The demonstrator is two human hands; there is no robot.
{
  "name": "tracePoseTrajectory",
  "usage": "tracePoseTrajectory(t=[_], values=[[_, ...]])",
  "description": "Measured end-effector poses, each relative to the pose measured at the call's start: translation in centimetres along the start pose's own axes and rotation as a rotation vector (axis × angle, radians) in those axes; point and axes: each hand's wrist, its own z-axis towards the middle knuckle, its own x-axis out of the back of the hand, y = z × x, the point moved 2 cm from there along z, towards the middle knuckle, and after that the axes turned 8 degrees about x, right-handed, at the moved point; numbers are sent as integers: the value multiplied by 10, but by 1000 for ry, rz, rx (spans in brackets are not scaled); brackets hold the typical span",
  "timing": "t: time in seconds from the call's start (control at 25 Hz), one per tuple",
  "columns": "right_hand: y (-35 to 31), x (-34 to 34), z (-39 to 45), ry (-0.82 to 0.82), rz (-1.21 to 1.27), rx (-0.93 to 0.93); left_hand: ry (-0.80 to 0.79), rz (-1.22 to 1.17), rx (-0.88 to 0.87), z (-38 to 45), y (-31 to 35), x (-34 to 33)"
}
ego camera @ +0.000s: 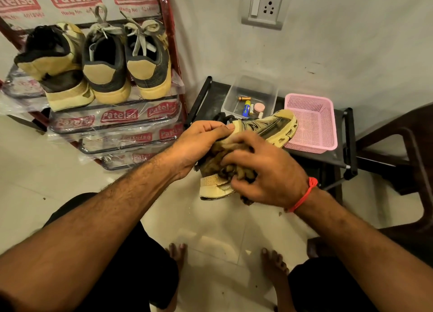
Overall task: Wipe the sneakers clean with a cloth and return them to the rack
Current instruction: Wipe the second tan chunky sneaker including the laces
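left hand (199, 142) grips tan-and-black sneaker (269, 126) right of red metal rack (168, 53); right hand (262, 171) clutches brown fuzzy cloth (218, 157) against it.

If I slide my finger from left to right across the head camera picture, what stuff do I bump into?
Shoe rack with sneakers on rack → left hand → clear box of batteries → right hand pressing the cloth on the held sneaker → pink basket → brown chair.
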Motion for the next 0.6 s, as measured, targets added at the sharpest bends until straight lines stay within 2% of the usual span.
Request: tracePoseTrajectory(t=[0.12, 0.2, 0.32, 0.4, 0.48, 0.6], values=[[46, 20, -10, 277, 26, -351, 110, -28, 40, -2, 1, 3], [63, 24, -18, 355, 57, -492, 91, -49, 138, -3, 1, 2], [61, 11, -21, 211, 79, -469, -26, -110, 282, -4, -8, -5], [54, 2, -20, 106, 66, -405, -37, -121, 288, -2, -15, -8], [52, 0, -19, 92, 79, -377, -71, -109, 252, -2, -15, -9], [49, 5, -16, 160, 107, -373, -74, -81, 194, -4, -9, -3]])
